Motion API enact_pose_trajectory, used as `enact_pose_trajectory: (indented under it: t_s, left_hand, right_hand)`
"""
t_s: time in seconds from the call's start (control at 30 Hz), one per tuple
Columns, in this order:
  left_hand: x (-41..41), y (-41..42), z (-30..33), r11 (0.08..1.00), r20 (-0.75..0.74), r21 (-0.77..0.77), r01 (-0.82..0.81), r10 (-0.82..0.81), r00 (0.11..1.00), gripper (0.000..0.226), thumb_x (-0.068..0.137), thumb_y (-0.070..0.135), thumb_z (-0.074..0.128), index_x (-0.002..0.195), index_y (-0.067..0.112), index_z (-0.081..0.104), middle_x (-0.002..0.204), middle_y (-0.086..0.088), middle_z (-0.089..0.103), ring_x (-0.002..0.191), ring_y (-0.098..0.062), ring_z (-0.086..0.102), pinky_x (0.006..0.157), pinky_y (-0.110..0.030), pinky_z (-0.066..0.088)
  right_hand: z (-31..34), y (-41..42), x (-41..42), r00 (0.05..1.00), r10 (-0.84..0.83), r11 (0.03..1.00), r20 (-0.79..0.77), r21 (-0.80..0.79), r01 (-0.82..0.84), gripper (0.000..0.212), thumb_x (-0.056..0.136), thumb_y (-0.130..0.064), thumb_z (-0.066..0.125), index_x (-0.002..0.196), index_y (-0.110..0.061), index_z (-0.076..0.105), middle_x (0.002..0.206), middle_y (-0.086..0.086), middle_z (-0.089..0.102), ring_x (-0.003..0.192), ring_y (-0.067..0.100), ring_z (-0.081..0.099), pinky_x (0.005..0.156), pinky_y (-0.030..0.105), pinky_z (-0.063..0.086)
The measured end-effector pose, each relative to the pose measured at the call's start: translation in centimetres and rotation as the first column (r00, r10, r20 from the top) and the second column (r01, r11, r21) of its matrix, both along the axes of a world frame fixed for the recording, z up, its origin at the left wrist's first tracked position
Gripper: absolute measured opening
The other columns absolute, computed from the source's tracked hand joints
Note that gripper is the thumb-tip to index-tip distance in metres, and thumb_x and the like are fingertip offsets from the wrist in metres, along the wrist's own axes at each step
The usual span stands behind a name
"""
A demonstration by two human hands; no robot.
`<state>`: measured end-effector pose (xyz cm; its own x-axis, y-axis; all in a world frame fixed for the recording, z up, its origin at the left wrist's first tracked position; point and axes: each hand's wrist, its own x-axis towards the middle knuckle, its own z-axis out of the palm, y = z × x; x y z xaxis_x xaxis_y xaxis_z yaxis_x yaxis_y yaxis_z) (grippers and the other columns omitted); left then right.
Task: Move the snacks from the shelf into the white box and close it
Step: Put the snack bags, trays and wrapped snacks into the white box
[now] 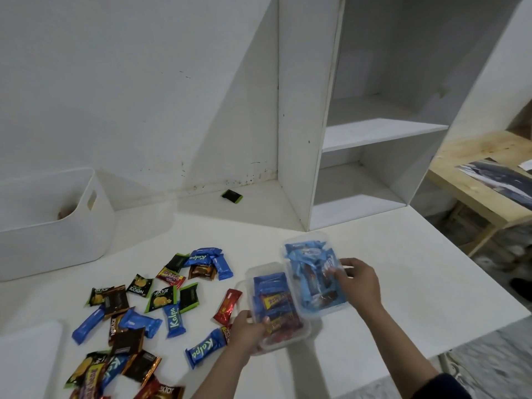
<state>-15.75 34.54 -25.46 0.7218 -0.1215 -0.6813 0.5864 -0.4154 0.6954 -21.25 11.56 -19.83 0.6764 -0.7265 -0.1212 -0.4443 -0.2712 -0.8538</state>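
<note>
White walls close in a white table [403,269], with a white shelf unit [359,133] standing at its far right; every shelf I can see in it is bare. At the far left sits the white box [49,226], open-topped with a handle slot, and only something small and brownish shows inside it. What looks like its lid [26,361] lies flat at the near left corner.

Between box and person, loose snacks [138,309] are scattered over the table: blue Kalpa bars, dark Nextar packets, a red wrapper. One green-edged dark packet [232,196] lies alone at the far edge by the wall.

The person holds two clear plastic tubs side by side near the table's middle. The left hand [247,331] has its fingers wrapped over the near-left rim of the left tub [276,306], which holds blue and red-and-yellow packets. The right hand [358,283] pinches the right edge of the right tub [313,277], which is packed with blue wrappers.

As I judge it, the shelf is cleared, but the real job has hardly begun: nearly everything is on the table or in the tubs, not in the white box. Filling the box, fetching the stray packet and fitting the lid all remain.
</note>
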Motion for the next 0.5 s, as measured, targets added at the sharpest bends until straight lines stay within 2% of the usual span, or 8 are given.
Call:
enact_pose_trajectory:
  t_s: [0.07, 0.17, 0.2, 0.23, 0.3, 0.4, 0.47, 0.5]
  left_hand:
    - [0.1, 0.0, -0.2, 0.996, -0.047, -0.044, -0.072, 0.07, 0.996, 0.032, 0.085, 0.018, 0.067, 0.113, 0.01, 0.053, 0.107, -0.009, 0.062, 0.091, -0.027, 0.062, 0.057, -0.03, 0.051]
    - [-0.1, 0.2, 0.6, 0.954, -0.225, -0.182, -0.237, 0.194, 0.955, 0.028, 0.087, 0.01, 0.064, 0.113, 0.003, 0.058, 0.099, -0.017, 0.069, 0.085, -0.033, 0.067, 0.058, -0.036, 0.056]
    - [-0.2, 0.4, 0.9, 0.932, -0.275, -0.218, -0.29, 0.227, 0.934, 0.021, 0.091, 0.013, 0.059, 0.109, 0.001, 0.061, 0.093, -0.018, 0.07, 0.081, -0.033, 0.067, 0.06, -0.04, 0.057]
    - [-0.2, 0.6, 1.3, 0.903, -0.32, -0.253, -0.348, 0.261, 0.911, 0.025, 0.096, 0.021, 0.052, 0.104, 0.0, 0.063, 0.089, -0.02, 0.07, 0.08, -0.034, 0.067, 0.062, -0.042, 0.056]
    - [-0.1, 1.1, 1.6, 0.85, -0.372, -0.327, -0.413, 0.286, 0.883, 0.047, 0.098, 0.043, 0.041, 0.102, 0.001, 0.061, 0.092, -0.022, 0.067, 0.083, -0.034, 0.065, 0.063, -0.043, 0.054]
    - [-0.2, 1.6, 1.8, 0.893, -0.302, -0.377, -0.245, 0.132, 0.944, 0.05, 0.088, 0.055, 0.051, 0.103, 0.009, 0.065, 0.103, -0.018, 0.068, 0.094, -0.034, 0.065, 0.073, -0.043, 0.056]
    - [-0.5, 1.6, 1.8, 0.933, -0.224, -0.341, -0.114, 0.037, 0.974, 0.048, 0.079, 0.052, 0.065, 0.108, 0.013, 0.063, 0.105, -0.012, 0.071, 0.097, -0.029, 0.067, 0.08, -0.042, 0.057]
    - [-0.6, 1.5, 1.5, 0.942, -0.201, -0.325, -0.084, 0.018, 0.979, 0.055, 0.073, 0.05, 0.072, 0.112, 0.013, 0.06, 0.106, -0.009, 0.071, 0.097, -0.027, 0.068, 0.083, -0.042, 0.057]
  right_hand:
    - [-0.4, 1.9, 0.5, 0.998, 0.045, 0.994, 0.053, 0.098, -0.05, 0.015, 0.071, -0.026, 0.078, 0.08, -0.021, 0.068, 0.071, 0.002, 0.073, 0.065, 0.02, 0.07, 0.063, 0.037, 0.057]
    - [-1.9, 5.3, 0.9, 0.991, 0.131, 0.976, -0.022, 0.178, -0.125, 0.016, 0.07, -0.025, 0.078, 0.074, -0.022, 0.063, 0.068, 0.0, 0.072, 0.064, 0.019, 0.069, 0.063, 0.034, 0.055]
    - [-2.5, 6.3, 0.8, 0.986, 0.154, 0.974, -0.061, 0.178, -0.141, 0.016, 0.071, -0.027, 0.077, 0.074, -0.021, 0.062, 0.068, -0.001, 0.071, 0.064, 0.018, 0.068, 0.062, 0.031, 0.054]
    - [-3.1, 6.9, 0.7, 0.983, 0.163, 0.975, -0.087, 0.165, -0.147, 0.017, 0.072, -0.029, 0.076, 0.074, -0.02, 0.062, 0.069, -0.002, 0.069, 0.065, 0.016, 0.066, 0.061, 0.029, 0.052]
    - [-4.0, 7.3, 0.4, 0.987, 0.144, 0.984, -0.074, 0.12, -0.134, 0.023, 0.073, -0.033, 0.077, 0.075, -0.015, 0.062, 0.073, -0.005, 0.067, 0.069, 0.013, 0.063, 0.059, 0.023, 0.046]
    - [-5.0, 7.5, 0.4, 0.989, 0.134, 0.978, -0.056, 0.17, -0.123, 0.034, 0.074, -0.04, 0.075, 0.093, -0.015, 0.061, 0.092, -0.003, 0.065, 0.083, 0.016, 0.064, 0.07, 0.027, 0.05]
    - [-5.3, 7.9, 0.5, 0.985, 0.156, 0.934, -0.073, 0.334, -0.123, 0.039, 0.08, -0.042, 0.07, 0.103, -0.014, 0.058, 0.1, 0.001, 0.065, 0.088, 0.018, 0.065, 0.074, 0.031, 0.053]
    - [-5.3, 8.1, 0.5, 0.982, 0.171, 0.894, -0.076, 0.431, -0.122, 0.038, 0.083, -0.042, 0.066, 0.104, -0.011, 0.059, 0.101, 0.004, 0.067, 0.087, 0.019, 0.067, 0.073, 0.032, 0.054]
